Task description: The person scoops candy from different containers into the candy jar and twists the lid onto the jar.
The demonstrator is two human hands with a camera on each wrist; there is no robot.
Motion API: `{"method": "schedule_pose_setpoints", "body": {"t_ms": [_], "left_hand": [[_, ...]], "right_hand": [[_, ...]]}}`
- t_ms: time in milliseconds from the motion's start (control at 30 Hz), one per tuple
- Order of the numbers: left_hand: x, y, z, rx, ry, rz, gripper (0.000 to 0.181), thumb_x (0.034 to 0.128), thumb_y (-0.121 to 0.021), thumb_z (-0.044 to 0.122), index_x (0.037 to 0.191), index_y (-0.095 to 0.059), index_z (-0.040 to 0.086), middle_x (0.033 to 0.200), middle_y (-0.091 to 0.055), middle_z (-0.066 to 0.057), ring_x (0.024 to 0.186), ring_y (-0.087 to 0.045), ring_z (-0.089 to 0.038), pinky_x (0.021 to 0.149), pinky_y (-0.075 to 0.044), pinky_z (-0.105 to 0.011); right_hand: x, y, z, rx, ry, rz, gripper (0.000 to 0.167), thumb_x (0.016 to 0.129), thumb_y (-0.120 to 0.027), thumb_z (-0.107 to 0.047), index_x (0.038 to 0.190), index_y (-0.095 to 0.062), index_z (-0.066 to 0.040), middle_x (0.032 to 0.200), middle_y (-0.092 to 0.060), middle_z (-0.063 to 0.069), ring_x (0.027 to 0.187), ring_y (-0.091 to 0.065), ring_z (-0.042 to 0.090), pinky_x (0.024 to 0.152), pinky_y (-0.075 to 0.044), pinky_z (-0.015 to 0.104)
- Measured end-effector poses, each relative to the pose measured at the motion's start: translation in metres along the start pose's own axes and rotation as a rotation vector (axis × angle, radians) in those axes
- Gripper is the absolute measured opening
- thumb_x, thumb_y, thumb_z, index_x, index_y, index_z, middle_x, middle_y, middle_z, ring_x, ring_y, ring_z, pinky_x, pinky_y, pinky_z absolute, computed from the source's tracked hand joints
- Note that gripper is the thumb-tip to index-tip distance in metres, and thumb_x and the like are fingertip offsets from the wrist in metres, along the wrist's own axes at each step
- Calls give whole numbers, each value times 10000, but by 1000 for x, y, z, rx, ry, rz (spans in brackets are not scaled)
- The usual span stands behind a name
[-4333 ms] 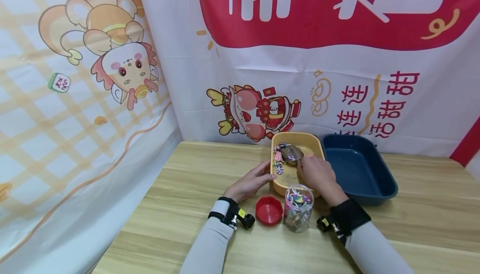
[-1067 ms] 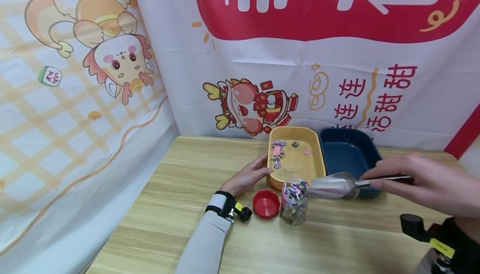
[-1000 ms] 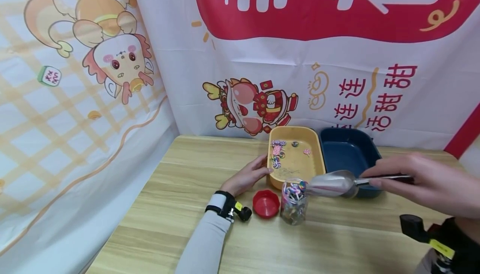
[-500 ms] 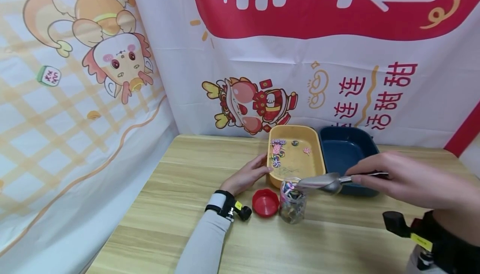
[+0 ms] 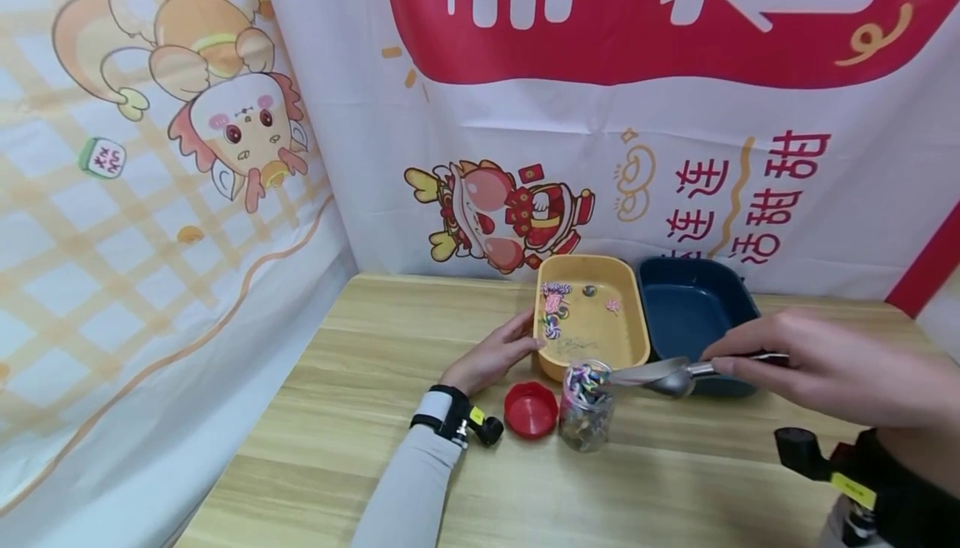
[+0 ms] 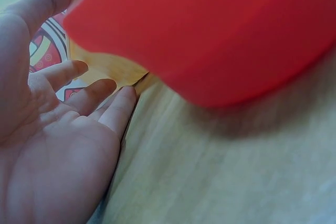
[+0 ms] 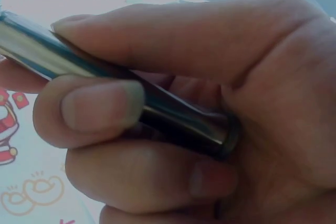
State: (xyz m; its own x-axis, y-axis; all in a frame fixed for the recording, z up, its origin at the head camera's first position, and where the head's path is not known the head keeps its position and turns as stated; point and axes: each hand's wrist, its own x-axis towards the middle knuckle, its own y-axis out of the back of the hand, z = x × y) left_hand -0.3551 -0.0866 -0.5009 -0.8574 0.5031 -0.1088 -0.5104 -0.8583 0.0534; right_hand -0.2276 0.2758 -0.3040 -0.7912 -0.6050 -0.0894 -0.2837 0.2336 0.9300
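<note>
My right hand (image 5: 802, 365) grips the handle (image 7: 173, 114) of a metal scoop (image 5: 667, 376). The scoop's tip is at the mouth of a clear jar (image 5: 587, 427), which holds colourful small candy-like pieces (image 5: 585, 381); whether any lie in the scoop cannot be seen. My left hand (image 5: 487, 358) holds the left side of a yellow tray (image 5: 600, 331), thumb at its rim and fingers against its outer wall. Several small lollipop-shaped pieces (image 5: 553, 306) lie along the tray's left side, with a few others apart from them.
A red scalloped lid (image 5: 531, 411) lies left of the jar, close to my left wrist. Right of the yellow tray stands a dark blue tray (image 5: 693, 306), partly behind my right hand. Printed cloth (image 5: 480, 107) hangs behind the wooden table (image 5: 360, 415).
My right hand has lifted the scoop out of the yellow tray and brought it to the jar. Over the last second it has shifted left and tilted. My left hand stays at the tray.
</note>
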Motion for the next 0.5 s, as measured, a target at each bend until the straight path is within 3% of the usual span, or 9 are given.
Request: {"method": "schedule_pose_setpoints", "body": {"t_ms": [300,433,500], "left_hand": [[1,-1,-1,-8,-9,1,694,1042,-591,263,1643,-243,259,1694,-242,-18,1532,-279,-238,1252,-276,-453],[1,3,-2,1,-5,5,688,1044,-593,287,1641,-251,261,1685,-266,-16,1524,-296,-245,1251,-273,-472],[2,3,-2,6,-3,4,690,1044,-594,305,1641,-251,260,1683,-274,-11,1523,-300,-240,1248,-279,-469]], "right_hand": [[-5,1,2,39,17,23,270,986,-673,-250,1211,-757,-125,1071,-732,-88,817,-592,-5,654,-564,188],[-14,2,4,112,9,20,258,1011,-646,-214,1230,-743,-121,1028,-703,-112,794,-580,24,644,-546,195],[-21,3,8,162,-32,-3,267,1021,-633,-217,1256,-729,-132,1017,-681,-113,801,-582,48,650,-540,200]]}}
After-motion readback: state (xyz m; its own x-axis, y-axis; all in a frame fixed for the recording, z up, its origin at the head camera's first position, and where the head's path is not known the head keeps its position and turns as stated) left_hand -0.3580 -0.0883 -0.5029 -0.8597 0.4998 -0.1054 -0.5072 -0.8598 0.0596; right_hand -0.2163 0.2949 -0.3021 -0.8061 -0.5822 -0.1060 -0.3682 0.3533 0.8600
